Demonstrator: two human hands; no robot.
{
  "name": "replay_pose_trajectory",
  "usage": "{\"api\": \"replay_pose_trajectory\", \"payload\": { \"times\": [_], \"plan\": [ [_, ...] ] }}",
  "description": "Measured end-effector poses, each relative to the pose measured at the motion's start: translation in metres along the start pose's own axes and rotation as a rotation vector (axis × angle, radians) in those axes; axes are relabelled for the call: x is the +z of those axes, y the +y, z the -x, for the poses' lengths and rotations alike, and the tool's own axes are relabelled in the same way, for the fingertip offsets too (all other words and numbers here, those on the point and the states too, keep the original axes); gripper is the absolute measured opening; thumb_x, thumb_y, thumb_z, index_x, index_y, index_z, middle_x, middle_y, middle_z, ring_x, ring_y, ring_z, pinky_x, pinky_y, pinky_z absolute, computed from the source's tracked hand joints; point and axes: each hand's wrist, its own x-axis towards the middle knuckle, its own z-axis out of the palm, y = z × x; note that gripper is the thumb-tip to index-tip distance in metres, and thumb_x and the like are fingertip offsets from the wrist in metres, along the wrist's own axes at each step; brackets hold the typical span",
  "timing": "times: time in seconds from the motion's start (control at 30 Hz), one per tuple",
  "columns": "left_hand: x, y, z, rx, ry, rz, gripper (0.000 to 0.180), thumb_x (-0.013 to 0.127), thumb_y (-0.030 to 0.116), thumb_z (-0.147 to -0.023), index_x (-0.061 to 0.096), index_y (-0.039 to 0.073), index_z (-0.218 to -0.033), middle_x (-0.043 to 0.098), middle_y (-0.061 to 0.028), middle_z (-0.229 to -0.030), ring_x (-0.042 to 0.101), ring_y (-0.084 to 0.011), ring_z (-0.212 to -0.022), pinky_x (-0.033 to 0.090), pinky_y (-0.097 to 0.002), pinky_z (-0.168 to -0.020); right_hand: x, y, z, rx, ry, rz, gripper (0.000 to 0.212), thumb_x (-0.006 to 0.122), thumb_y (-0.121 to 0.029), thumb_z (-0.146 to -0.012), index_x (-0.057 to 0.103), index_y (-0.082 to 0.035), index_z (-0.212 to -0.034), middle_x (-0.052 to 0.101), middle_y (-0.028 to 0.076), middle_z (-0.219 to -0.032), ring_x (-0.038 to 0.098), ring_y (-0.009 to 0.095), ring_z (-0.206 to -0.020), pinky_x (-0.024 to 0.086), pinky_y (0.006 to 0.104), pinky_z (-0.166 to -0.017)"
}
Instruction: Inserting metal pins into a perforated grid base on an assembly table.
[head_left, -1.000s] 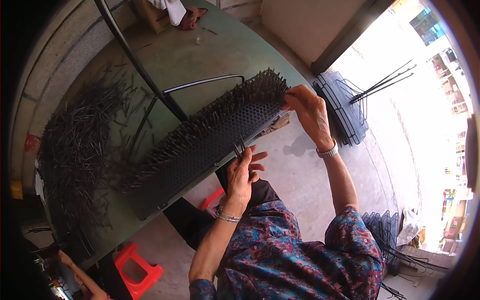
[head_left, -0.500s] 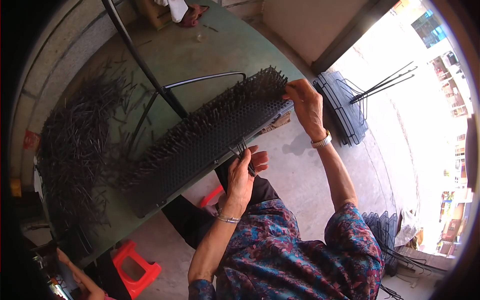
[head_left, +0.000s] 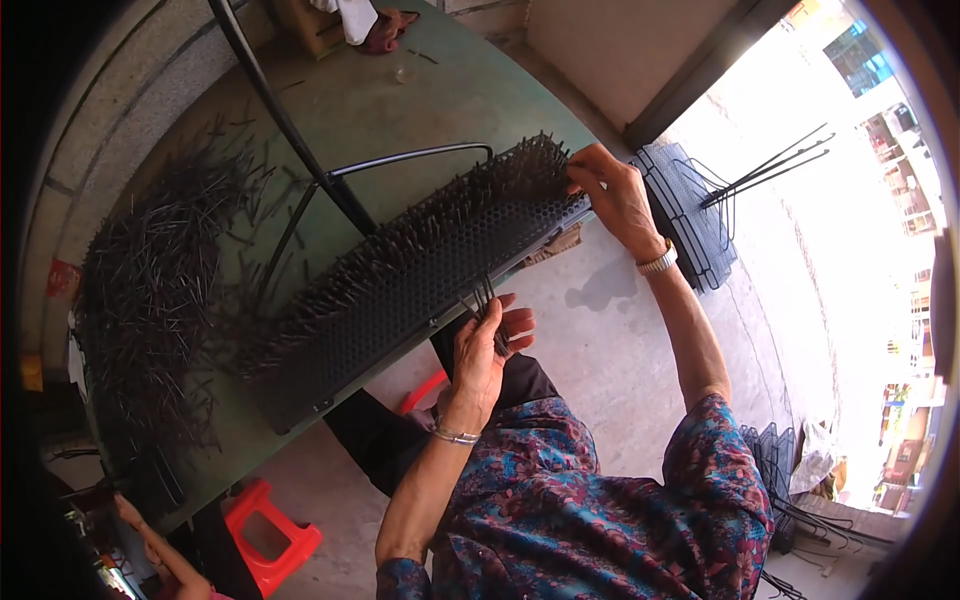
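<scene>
A long black perforated panel (head_left: 390, 305) lies slantwise along the table's near edge. Dark thin sticks (head_left: 425, 225) stand upright in its holes along the far half, while bare holes show along the near side. My left hand (head_left: 478, 365), just in front of the panel's near edge, is closed around several thin dark sticks (head_left: 484, 298) pointing up past the thumb. At the panel's right end, my right hand (head_left: 622, 205) is pinched beside the last upright sticks; whatever lies between its fingertips is too small to make out.
A heap of loose dark sticks (head_left: 150, 285) covers the left of the green table (head_left: 440, 95). A black metal frame (head_left: 345, 200) rises behind the panel. Stacked mesh panels (head_left: 680, 215) are at the right, a red stool (head_left: 262, 540) below. Another person's arm (head_left: 165, 550) shows at lower left.
My right hand has moved slightly up and to the right at the panel's end, its forearm swinging right. My left hand with the sticks has hardly moved.
</scene>
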Motion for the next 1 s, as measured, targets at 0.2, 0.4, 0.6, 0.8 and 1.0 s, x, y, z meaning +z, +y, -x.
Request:
{"api": "replay_pose_trajectory", "payload": {
  "times": [0.2,0.4,0.6,0.8,1.0],
  "plan": [
    [0.001,0.001,0.001,-0.013,0.011,-0.010,0.031,0.051,0.030,-0.099,0.059,0.005,-0.115,0.068,-0.0116,-0.097,0.067,-0.0189,-0.085,0.056,-0.0320,-0.074,-0.002,0.004,-0.007,-0.038,-0.058,-0.006,0.008,0.060,-0.005,-0.089,0.057,0.001,-0.093,0.067,0.010,-0.078,0.069,0.017,-0.074,0.051,0.0279,-0.068],
    [0.003,0.001,0.002,0.034,0.025,-0.005,0.031,0.050,0.029,-0.099,0.059,0.005,-0.115,0.068,-0.0121,-0.097,0.066,-0.0188,-0.086,0.055,-0.0323,-0.076,-0.007,0.002,-0.021,-0.191,-0.164,0.084,0.007,0.059,-0.007,-0.089,0.058,-0.002,-0.093,0.065,0.011,-0.074,0.067,0.019,-0.067,0.051,0.0319,-0.061],
    [0.003,-0.001,0.002,0.012,0.023,-0.013,0.029,0.049,0.028,-0.100,0.059,0.006,-0.115,0.067,-0.0111,-0.095,0.065,-0.0174,-0.083,0.054,-0.0311,-0.073,-0.005,0.000,-0.022,-0.219,-0.201,0.093,0.006,0.059,-0.008,-0.089,0.060,-0.004,-0.093,0.063,0.011,-0.073,0.066,0.021,-0.066,0.050,0.0333,-0.060],
    [0.004,0.000,0.005,0.025,0.018,-0.018,0.027,0.050,0.028,-0.099,0.059,0.006,-0.112,0.067,-0.0090,-0.087,0.063,-0.0138,-0.069,0.054,-0.0291,-0.065,-0.001,-0.006,-0.013,-0.304,-0.228,0.111,0.008,0.062,-0.010,-0.087,0.061,-0.004,-0.093,0.064,0.012,-0.077,0.064,0.026,-0.069,0.049,0.0354,-0.063],
    [0.009,0.001,0.008,0.014,0.049,-0.024,0.027,0.052,0.028,-0.099,0.059,0.005,-0.111,0.065,-0.0072,-0.081,0.059,-0.0119,-0.063,0.050,-0.0260,-0.060,0.018,0.004,0.000,-0.202,-0.063,0.189,0.008,0.064,-0.011,-0.084,0.063,-0.006,-0.091,0.062,0.010,-0.081,0.062,0.026,-0.071,0.048,0.0357,-0.064]
  ]
}}
